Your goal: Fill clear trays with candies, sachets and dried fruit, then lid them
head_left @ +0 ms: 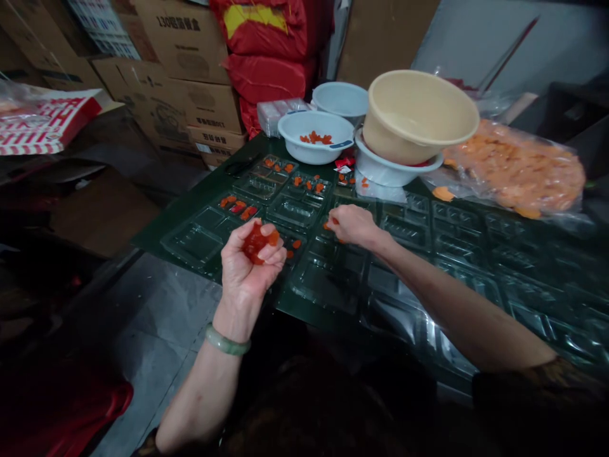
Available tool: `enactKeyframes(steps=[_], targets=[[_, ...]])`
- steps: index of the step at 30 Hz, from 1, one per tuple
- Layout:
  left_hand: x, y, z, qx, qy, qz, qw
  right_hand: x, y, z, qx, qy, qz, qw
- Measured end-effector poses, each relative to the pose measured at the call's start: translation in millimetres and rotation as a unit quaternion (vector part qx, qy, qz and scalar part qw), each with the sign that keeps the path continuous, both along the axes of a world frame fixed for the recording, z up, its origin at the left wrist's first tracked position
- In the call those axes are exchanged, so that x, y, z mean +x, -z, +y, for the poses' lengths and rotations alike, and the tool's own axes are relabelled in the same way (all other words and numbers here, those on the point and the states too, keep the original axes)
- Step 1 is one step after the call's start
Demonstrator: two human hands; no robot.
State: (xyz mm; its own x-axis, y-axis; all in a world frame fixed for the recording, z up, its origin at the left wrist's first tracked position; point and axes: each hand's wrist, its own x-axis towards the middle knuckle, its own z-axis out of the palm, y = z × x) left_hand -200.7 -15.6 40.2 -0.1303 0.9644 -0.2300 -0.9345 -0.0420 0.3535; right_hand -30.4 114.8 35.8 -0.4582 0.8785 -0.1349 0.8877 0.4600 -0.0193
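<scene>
My left hand [250, 260] is cupped palm up, closed around a handful of orange-red pieces [257, 242], above the near edge of the clear plastic compartment trays [295, 212]. A green bangle sits on that wrist. My right hand [352, 225] reaches forward over the trays, fingers pinched on an orange-red piece [332, 223] at a tray compartment. Several compartments to the left hold small orange pieces [236, 205].
A white bowl [316, 136] with orange pieces stands behind the trays, beside another white bowl [340, 99] and a beige bowl [419, 114] stacked on a white one. A clear bag of orange pieces [516, 168] lies at the right. Cardboard boxes [190, 70] and red sacks [271, 51] stand behind.
</scene>
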Motion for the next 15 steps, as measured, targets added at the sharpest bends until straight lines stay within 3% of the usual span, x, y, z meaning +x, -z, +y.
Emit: enactKeyframes(steps=[4,9,15], targets=[[-1.1,-1.9,0.1,0.0,0.01,0.006,1.0,14.2,-0.2,3.4,0.007,0.024,0.015,1.0],[7.8,-4.8,2.1,-0.007,0.032,0.005,0.999,47.7,5.3,2.9,-0.012,-0.002,-0.039,0.999],[28.3,-2.6,5.9,-0.034,0.079,-0.02,0.996,60.8,15.6,10.9,-0.04,0.052,0.173,0.983]])
